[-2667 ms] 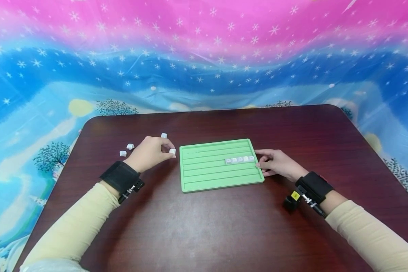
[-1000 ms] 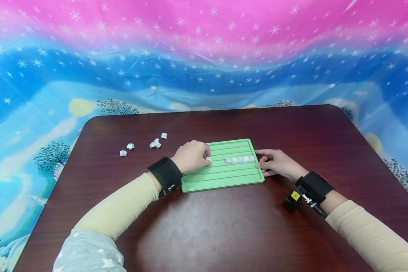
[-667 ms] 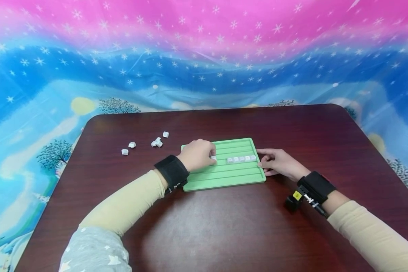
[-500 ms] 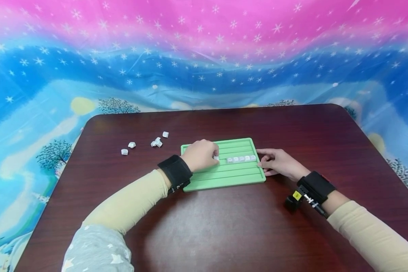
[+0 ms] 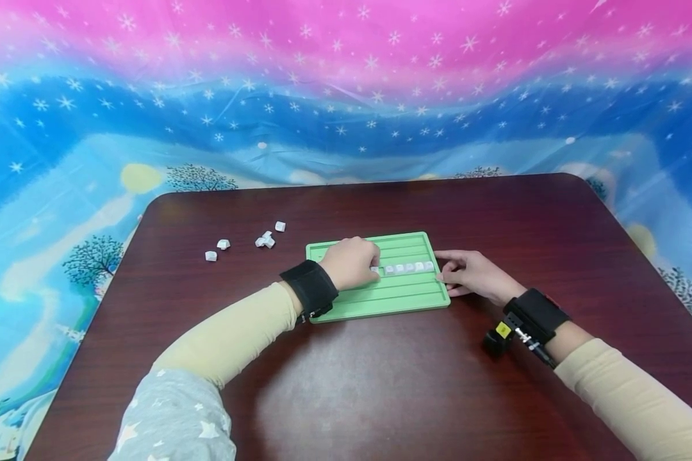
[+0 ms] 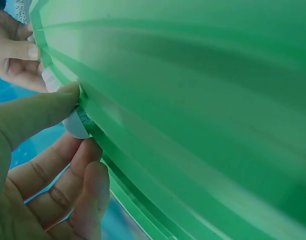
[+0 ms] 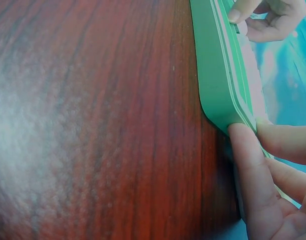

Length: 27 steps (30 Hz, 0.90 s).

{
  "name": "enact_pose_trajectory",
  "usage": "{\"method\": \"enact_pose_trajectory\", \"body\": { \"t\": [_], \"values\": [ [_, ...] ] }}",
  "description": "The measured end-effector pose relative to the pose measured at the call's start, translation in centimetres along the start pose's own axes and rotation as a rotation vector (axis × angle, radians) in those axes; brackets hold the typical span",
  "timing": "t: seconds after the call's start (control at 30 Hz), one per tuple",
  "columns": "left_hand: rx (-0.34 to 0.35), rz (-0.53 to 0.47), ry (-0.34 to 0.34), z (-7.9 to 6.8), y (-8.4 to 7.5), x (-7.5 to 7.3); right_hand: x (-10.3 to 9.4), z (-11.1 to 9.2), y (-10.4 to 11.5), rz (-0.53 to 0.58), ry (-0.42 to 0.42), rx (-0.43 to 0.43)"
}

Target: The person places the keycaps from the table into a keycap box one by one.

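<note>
On the ribbed green plastic tray (image 5: 393, 297), gripped by the right hand (image 5: 474, 276), a small white keycap (image 5: 375, 270), pinched by the left hand (image 5: 348, 264), has been brought nearer, almost joining the white keycap row (image 5: 409, 268).

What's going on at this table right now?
A person's left hand pinches a white keycap at the green tray, in line with a row of five keycaps, with a small gap between. The right hand holds the tray's right edge. More loose keycaps lie on the table to the tray's left, some bunched together.
</note>
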<state>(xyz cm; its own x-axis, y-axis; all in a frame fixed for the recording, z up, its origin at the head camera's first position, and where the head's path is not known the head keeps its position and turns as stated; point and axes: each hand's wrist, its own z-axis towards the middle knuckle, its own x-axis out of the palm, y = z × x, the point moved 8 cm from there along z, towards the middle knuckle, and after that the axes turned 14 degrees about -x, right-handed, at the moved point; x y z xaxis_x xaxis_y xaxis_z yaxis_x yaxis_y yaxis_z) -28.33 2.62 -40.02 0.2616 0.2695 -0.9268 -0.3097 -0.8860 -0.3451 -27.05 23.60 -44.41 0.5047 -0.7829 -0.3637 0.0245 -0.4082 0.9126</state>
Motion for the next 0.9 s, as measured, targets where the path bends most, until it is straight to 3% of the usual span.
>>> {"method": "enact_pose_trajectory", "body": {
  "t": [0.4,0.9],
  "values": [
    [-0.008,0.013,0.019,0.39,-0.89,0.03,-0.12,0.06,-0.30,0.006,-0.001,-0.002],
    [-0.008,-0.005,0.036,0.24,-0.67,0.20,0.08,-0.05,0.25,0.011,0.002,-0.011]
  ]
}}
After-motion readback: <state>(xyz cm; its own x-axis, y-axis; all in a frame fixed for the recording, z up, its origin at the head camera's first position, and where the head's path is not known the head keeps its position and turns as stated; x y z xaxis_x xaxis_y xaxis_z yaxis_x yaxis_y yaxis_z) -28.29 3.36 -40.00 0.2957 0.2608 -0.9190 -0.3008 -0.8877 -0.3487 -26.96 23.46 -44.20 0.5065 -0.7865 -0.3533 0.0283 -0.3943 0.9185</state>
